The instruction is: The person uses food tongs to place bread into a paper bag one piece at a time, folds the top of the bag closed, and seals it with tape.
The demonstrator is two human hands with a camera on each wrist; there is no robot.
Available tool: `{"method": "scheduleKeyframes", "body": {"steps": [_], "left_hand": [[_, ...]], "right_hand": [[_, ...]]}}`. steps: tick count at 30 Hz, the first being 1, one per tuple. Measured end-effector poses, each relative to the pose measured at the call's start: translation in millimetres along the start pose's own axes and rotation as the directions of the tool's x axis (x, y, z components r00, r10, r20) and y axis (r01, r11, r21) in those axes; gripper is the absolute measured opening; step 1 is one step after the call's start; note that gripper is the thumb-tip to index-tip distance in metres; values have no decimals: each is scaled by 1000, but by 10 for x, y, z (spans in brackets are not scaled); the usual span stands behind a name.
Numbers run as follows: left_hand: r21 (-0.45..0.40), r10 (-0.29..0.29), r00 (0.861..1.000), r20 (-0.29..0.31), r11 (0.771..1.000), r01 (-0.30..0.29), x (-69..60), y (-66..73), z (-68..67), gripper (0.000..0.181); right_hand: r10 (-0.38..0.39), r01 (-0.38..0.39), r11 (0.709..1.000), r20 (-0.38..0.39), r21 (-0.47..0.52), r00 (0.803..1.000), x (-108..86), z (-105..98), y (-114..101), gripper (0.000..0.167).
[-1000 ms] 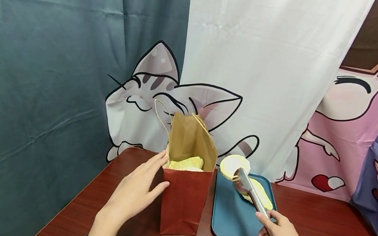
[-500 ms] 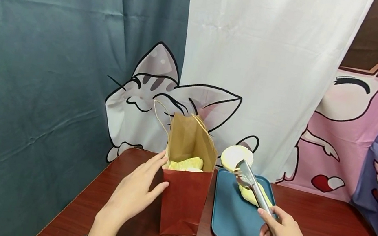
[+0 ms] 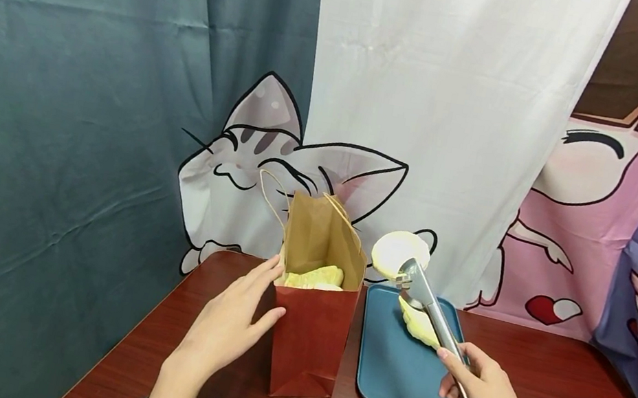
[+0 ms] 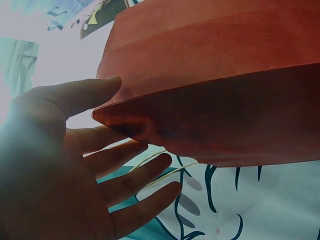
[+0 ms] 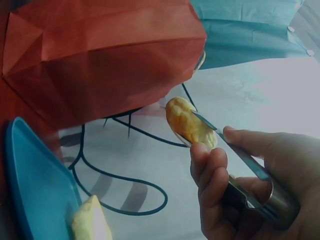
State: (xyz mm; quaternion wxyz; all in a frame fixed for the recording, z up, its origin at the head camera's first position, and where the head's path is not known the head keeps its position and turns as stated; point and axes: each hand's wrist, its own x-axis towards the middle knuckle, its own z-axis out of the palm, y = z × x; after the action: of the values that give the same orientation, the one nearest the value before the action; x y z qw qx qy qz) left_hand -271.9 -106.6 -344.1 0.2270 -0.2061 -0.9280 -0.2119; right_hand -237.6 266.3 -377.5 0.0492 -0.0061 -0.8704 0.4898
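A red paper bag (image 3: 310, 344) with a tan inside stands upright on the table. Pale yellow bread-like pieces (image 3: 315, 277) show within its mouth. My left hand (image 3: 227, 320) rests at the bag's left upper edge, fingers straight and thumb toward the front. My right hand (image 3: 480, 385) grips metal tongs (image 3: 442, 323). Their tips pinch a round bread-like piece (image 3: 397, 252), pale in the head view; in the right wrist view this bread (image 5: 189, 122) looks golden brown. It hangs in the air right of the bag, above the far end of the blue tray (image 3: 392, 385).
Another yellowish bread-like piece (image 3: 418, 325) lies on the tray, partly behind the tongs. Twine handles (image 3: 272, 195) rise from the bag's rim. A printed curtain (image 3: 458, 110) hangs behind the dark red table (image 3: 553, 382).
The tongs and the round bread-like piece have risen from just over the tray, with the right hand shifting slightly right. My left hand and the bag stay put.
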Motion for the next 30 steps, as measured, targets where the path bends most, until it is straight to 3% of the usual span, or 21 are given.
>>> {"method": "scheduleKeyframes", "body": {"steps": [15, 30], "left_hand": [[-7, -4, 1000, 4, 1000, 4, -4, 1, -7, 63], [-6, -9, 1000, 9, 1000, 9, 2, 6, -4, 63]], "right_hand": [[-31, 31, 999, -31, 5, 999, -114, -5, -174, 33], [-139, 143, 989, -74, 47, 988, -232, 85, -283, 24]]}}
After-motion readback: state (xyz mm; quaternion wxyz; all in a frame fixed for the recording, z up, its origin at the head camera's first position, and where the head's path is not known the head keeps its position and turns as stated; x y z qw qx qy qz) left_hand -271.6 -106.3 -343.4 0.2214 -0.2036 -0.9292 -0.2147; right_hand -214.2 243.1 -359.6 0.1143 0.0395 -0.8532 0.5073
